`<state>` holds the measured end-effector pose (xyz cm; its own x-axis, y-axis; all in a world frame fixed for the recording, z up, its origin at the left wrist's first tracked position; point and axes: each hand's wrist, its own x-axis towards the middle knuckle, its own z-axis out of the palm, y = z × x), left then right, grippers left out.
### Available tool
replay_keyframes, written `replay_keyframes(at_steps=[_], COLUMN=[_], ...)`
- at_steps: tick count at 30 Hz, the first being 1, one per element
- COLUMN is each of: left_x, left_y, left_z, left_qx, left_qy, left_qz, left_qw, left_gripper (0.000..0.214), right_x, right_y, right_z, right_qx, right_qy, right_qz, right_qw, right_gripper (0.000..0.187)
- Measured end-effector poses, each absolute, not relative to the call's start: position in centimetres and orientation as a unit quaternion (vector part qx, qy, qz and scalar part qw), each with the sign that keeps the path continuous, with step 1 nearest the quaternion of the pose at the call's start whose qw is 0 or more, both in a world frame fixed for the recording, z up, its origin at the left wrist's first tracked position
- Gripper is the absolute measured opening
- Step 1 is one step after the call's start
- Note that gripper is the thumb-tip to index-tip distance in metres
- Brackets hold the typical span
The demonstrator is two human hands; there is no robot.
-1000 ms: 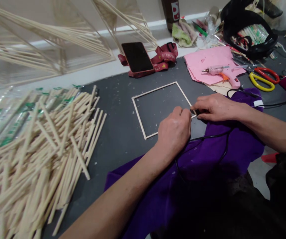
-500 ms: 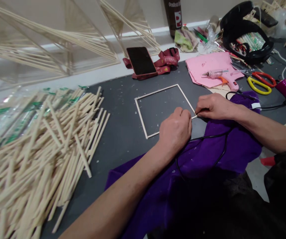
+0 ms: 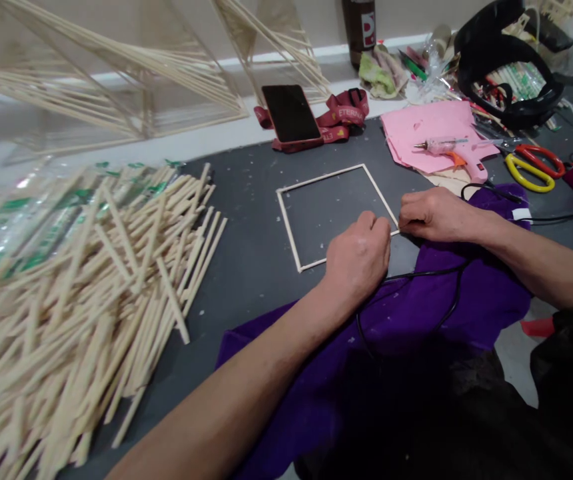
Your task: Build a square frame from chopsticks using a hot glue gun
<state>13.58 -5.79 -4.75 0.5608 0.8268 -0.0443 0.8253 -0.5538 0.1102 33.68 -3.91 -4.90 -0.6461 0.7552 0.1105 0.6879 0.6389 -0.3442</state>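
A square frame of thin wooden sticks (image 3: 316, 180) lies flat on the dark grey tabletop. My left hand (image 3: 359, 257) rests closed over the frame's near side, fingers curled down on the stick. My right hand (image 3: 434, 213) is closed in a pinch at the frame's near right corner. What lies under its fingertips is hidden. Both forearms lie over a purple cloth (image 3: 416, 313) with a black cable (image 3: 416, 275) running across it.
A big heap of loose wooden sticks (image 3: 91, 287) fills the left. Stick structures (image 3: 116, 73) stand at the back. A phone (image 3: 291, 113) on a red lanyard, pink paper with a glue gun (image 3: 451, 150), scissors (image 3: 534, 167), a bottle (image 3: 361, 27) and a black basket (image 3: 511, 60) crowd the far right.
A dark object under my right fingers one second ago is no longer visible. Both hands stay at the frame's near right corner; the view has shifted slightly.
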Motion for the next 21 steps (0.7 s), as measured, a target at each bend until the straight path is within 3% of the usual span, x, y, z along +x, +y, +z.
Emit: replay_keyframes(at_steps=[5,11,16,21], left_x=[13.3,7.7,0.8,-0.4], left_y=[-5.9,-5.2,-5.4,-6.8], left_z=[-4.4,-1.7,-1.5,-4.7], left_qx=[0.887,0.865,0.795,0.793], left_qy=[0.451,0.447,0.566,0.554], left_qz=[0.023,0.204,0.181,0.193], left_qw=[0.092,0.099,0.121,0.163], left_gripper=[0.03,0.024,0.016,0.021], right_x=[34.3,34.4,34.2,34.3], right_y=[-3.9,-4.2,-4.5,-4.4], right_z=[-4.9,-4.8,-5.2,-5.5], right_qx=[-0.412,-0.423,-0.422,-0.418], right_qy=[-0.891,-0.878,-0.878,-0.879], right_qz=[0.132,0.146,0.131,0.139], right_qw=[0.136,0.171,0.186,0.181], right_gripper=[0.019,0.025,0.024,0.024])
